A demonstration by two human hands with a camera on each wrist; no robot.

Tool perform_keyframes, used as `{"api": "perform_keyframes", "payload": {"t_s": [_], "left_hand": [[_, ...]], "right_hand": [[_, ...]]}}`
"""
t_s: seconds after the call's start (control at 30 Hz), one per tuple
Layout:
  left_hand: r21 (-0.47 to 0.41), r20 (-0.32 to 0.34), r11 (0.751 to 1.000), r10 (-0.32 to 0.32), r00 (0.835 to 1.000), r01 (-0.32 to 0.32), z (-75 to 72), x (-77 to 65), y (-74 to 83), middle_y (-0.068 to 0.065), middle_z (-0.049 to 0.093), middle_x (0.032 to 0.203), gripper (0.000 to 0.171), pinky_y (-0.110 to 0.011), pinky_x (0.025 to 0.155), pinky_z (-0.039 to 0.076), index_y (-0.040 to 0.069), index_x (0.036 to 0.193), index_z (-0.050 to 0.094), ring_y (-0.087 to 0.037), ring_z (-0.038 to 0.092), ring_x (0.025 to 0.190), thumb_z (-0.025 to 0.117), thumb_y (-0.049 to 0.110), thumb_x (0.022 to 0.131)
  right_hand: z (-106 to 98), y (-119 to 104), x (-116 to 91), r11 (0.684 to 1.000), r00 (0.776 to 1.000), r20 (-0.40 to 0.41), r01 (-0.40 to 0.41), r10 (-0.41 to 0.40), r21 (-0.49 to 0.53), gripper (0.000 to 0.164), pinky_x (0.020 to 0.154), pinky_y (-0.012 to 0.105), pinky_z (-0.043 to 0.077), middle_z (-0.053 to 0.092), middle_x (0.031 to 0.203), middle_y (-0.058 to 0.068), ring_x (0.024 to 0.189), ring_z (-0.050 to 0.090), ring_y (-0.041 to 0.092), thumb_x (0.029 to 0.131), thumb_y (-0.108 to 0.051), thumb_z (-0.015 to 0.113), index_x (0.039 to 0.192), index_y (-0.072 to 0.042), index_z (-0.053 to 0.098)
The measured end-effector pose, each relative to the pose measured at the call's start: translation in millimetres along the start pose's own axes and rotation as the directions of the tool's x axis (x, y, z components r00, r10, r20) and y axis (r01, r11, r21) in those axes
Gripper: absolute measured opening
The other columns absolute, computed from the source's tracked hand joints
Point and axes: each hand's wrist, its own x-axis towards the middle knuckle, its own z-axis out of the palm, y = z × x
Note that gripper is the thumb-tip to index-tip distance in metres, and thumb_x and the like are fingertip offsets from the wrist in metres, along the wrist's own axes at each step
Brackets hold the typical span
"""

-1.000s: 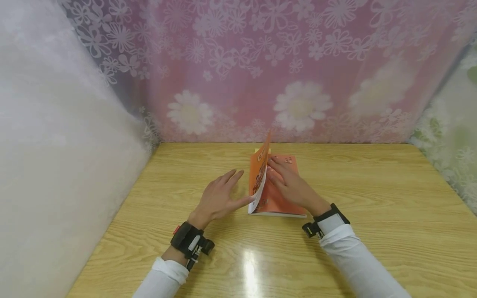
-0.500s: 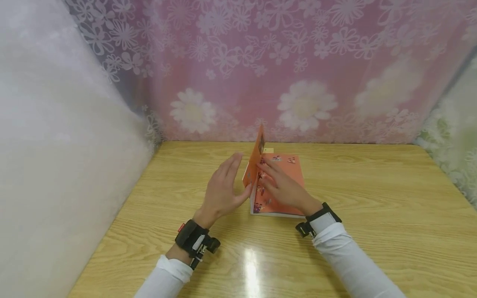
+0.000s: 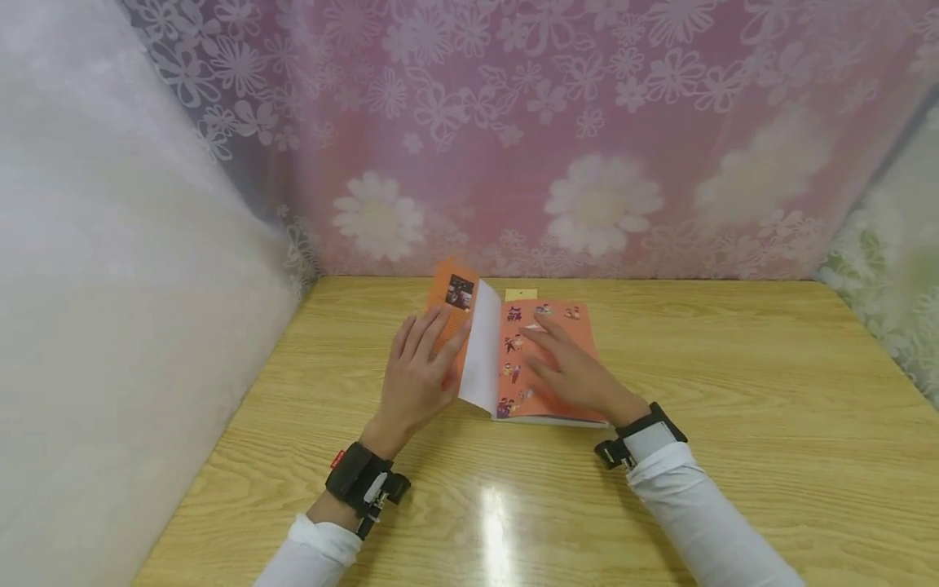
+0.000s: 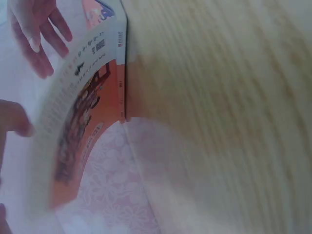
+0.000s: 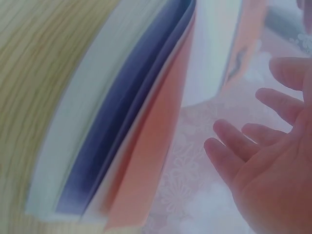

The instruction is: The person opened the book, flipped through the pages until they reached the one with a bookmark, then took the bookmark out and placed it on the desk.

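An orange paperback book [image 3: 553,399] lies on the table with its cover [image 3: 459,277] swung out to the left, tilted and slightly bent. Between cover and page block shows a white inner flap [image 3: 482,350]. On the orange page are small cartoon figures. My left hand [image 3: 418,375] is laid against the cover, its fingers extended. Over the orange page, my right hand [image 3: 575,371] has its fingers spread; contact is hard to judge. In the left wrist view the curved cover [image 4: 90,105] shows its printed outer side. In the right wrist view, the right hand [image 5: 273,146] holds nothing.
A yellow tab or slip [image 3: 521,294] sticks out behind the book's top edge. The wooden table [image 3: 734,367] ends at a pink flowered curtain [image 3: 469,163] at the back. A pale sheet [image 3: 132,285] hangs along the left side.
The book's cover went from standing nearly upright to leaning left, exposing the white flap. My left hand moved left with it. The right hand stays over the page.
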Motion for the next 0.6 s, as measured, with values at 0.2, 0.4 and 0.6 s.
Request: {"api": "perform_keyframes", "payload": {"t_s": [0.2,0.4,0.6], "left_hand": [[-0.053,0.232,0.994,-0.076,0.97,0.091,6.7,-14.9,1.1,-0.017,0.049,0.13,0.063,-0.049,0.097,0.036,0.014,0.132,0.045,-0.033,0.042,0.12,0.063,0.021,0.073],[-0.153,0.492,0.944,-0.183,0.851,0.291,11.7,-25.7,3.4,-0.014,0.044,0.137,0.059,-0.049,0.096,0.037,0.017,0.137,0.04,-0.032,0.04,0.122,0.057,0.021,0.081],[-0.165,0.651,0.907,-0.195,0.734,0.387,17.2,-29.5,4.0,-0.011,0.038,0.143,0.056,-0.05,0.097,0.036,0.02,0.139,0.037,-0.031,0.035,0.127,0.051,0.021,0.085]], "right_hand": [[-5.4,8.1,-6.9,1.0,1.0,-0.017,-0.007,0.007,0.021,0.052,0.103,0.057,0.023,0.006,0.154,0.007,0.137,0.01,0.029,0.094,-0.038,0.039,0.141,-0.016,0.031],[-10.0,18.5,-12.9,0.998,0.999,-0.013,-0.051,0.051,0.028,0.051,0.103,0.059,0.022,0.006,0.154,0.007,0.137,0.01,0.031,0.094,-0.039,0.038,0.14,-0.017,0.033],[-13.8,32.4,-21.2,0.996,0.996,-0.022,-0.081,0.082,0.031,0.052,0.103,0.057,0.024,0.008,0.153,0.012,0.136,0.011,0.031,0.094,-0.04,0.039,0.138,-0.014,0.036]]}}
